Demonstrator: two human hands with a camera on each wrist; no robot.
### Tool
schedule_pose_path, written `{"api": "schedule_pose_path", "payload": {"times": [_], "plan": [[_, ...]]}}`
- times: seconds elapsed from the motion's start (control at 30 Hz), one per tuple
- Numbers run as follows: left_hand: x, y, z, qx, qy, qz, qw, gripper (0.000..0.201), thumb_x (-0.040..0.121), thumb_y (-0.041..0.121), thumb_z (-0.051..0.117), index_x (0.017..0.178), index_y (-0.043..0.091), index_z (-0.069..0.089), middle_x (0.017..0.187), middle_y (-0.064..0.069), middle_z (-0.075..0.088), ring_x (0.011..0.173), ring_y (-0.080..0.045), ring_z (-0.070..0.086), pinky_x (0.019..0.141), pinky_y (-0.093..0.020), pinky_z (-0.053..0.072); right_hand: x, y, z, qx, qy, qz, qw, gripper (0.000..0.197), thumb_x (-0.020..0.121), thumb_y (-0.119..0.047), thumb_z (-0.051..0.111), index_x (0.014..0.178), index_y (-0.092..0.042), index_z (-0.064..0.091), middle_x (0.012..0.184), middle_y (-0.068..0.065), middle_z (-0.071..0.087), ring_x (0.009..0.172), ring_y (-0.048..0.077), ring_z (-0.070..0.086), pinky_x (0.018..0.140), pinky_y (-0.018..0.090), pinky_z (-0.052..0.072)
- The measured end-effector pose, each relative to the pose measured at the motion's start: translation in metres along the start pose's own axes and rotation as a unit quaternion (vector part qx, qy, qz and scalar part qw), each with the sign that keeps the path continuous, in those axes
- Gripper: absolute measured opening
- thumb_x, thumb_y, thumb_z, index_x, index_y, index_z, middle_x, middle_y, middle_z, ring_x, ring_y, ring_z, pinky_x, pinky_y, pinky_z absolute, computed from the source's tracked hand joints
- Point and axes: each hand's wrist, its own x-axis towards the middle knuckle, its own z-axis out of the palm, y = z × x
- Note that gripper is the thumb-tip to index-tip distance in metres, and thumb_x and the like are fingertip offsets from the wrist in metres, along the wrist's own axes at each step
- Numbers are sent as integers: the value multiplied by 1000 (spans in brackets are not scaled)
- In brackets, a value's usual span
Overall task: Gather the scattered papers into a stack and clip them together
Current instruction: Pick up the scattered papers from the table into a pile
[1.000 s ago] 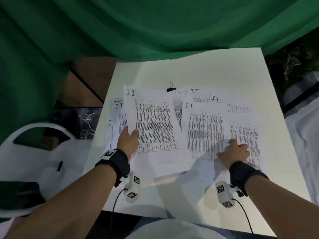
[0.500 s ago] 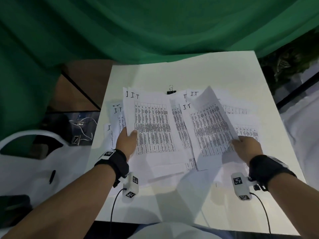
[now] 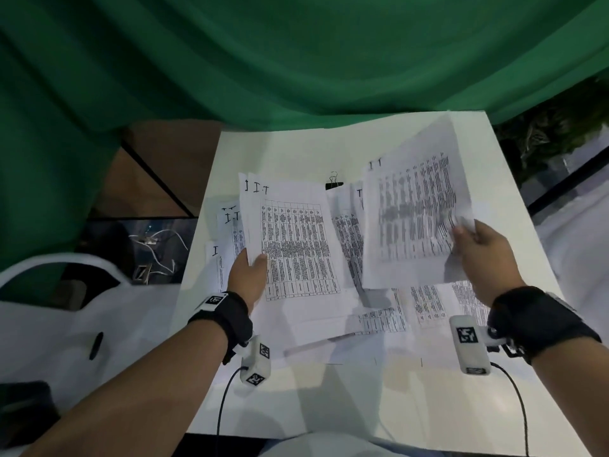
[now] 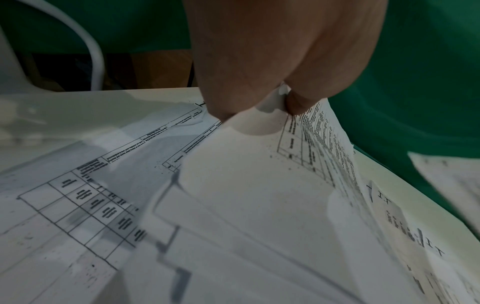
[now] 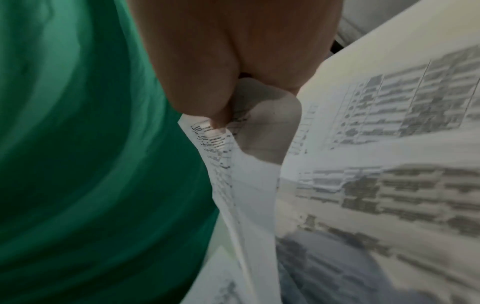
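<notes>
Printed sheets with tables lie spread over the white table (image 3: 329,407). My left hand (image 3: 251,263) pinches the left edge of a small stack of sheets (image 3: 296,242), thumb on top; the left wrist view shows the pinched stack (image 4: 246,174) lifted off the sheets below. My right hand (image 3: 469,235) pinches the right edge of a lifted sheet (image 3: 415,212), which hangs tilted above the table; in the right wrist view this lifted sheet (image 5: 363,164) curls from the hand. A black binder clip (image 3: 334,183) sits behind the papers. Loose sheets (image 3: 428,301) remain flat under the right hand.
A green curtain (image 3: 296,61) hangs behind the table. A white chair (image 3: 66,291) stands to the left, with cables (image 3: 155,245) on the floor beyond it. The table's near part is bare.
My right hand has raised its sheet higher and farther right, clear of the table. The left hand keeps its grip on the stack in the same place.
</notes>
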Motion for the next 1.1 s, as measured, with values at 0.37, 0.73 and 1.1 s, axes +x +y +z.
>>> {"api": "schedule_pose_path", "payload": {"times": [0.37,0.73,1.1], "plan": [[4,18,3,-77,-34,-61,995,44,101,32,60,143,21,56,142,2,63,131,-23,56,113,-41,41,-37,-19,65,22,-141,63,988,15,107,-28,59,109,-23,73,110,-1,79,107,26,73,96,45,56],[5,4,-9,-7,-36,23,999,40,107,34,56,145,20,58,135,5,67,129,-19,61,114,-38,45,-48,7,120,-167,-226,96,955,30,103,-43,61,110,-14,67,108,-1,71,99,22,65,88,36,49],[19,-6,-52,-31,16,28,999,36,109,26,55,144,20,59,130,6,65,122,-17,60,107,-31,43,-11,82,126,-406,-53,124,904,80,85,-54,77,146,-10,49,141,22,57,128,41,55,107,51,48]]}}
